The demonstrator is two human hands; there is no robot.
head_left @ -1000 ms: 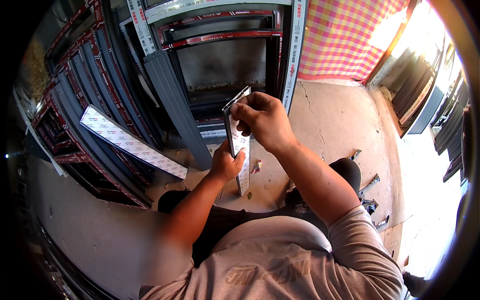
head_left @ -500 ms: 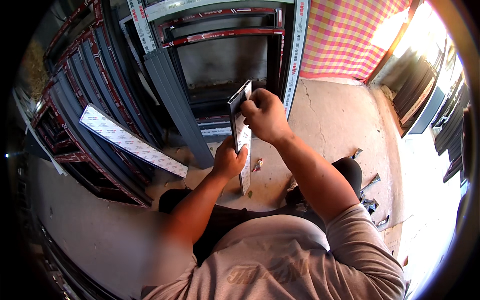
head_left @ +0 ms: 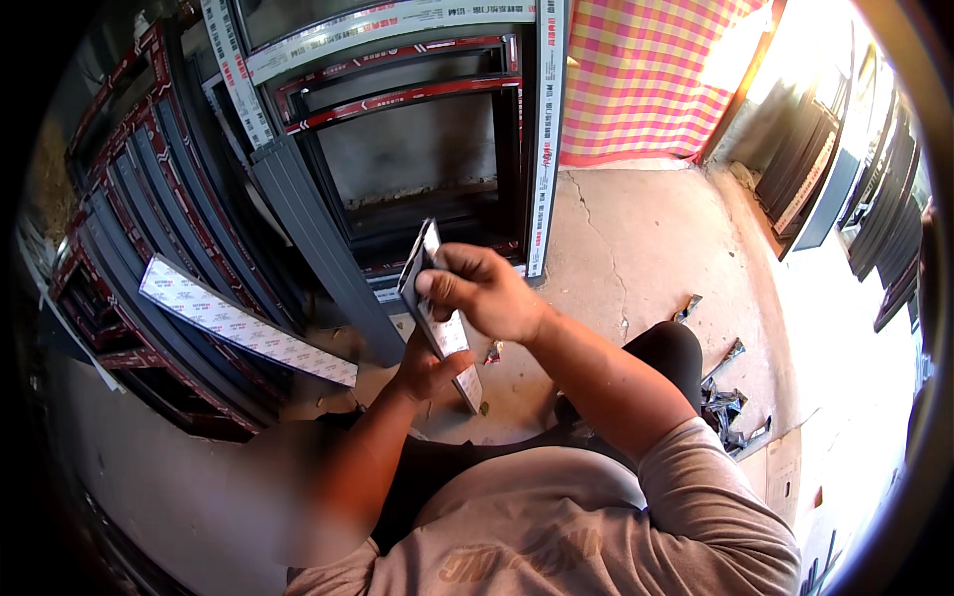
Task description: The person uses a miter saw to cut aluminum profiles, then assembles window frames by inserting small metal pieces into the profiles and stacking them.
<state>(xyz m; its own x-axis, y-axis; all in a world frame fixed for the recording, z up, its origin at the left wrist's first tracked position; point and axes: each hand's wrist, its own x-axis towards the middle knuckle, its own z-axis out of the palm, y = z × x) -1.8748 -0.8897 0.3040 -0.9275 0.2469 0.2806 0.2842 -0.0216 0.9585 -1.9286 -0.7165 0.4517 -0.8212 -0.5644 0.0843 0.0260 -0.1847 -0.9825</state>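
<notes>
A flat, narrow profile strip, dark on one face and covered with white printed film on the other, leans upright in front of me. My left hand is wrapped round its middle from the left. Closer to its upper end, my right hand is closed on the strip, thumb over the dark face and fingers curled on the film side. Whether the fingertips also pinch the film's edge is hidden. The strip's lower end hangs between my knees.
Another film-covered strip leans against stacked dark frames on the left. A long grey profile stands against a large frame ahead. Crumpled dark scraps lie on the floor at right, and a checked curtain hangs behind.
The strip's top has tipped down and to the left, with both hands lower. My right thumb now lies across the dark face. The whole view has shifted slightly.
</notes>
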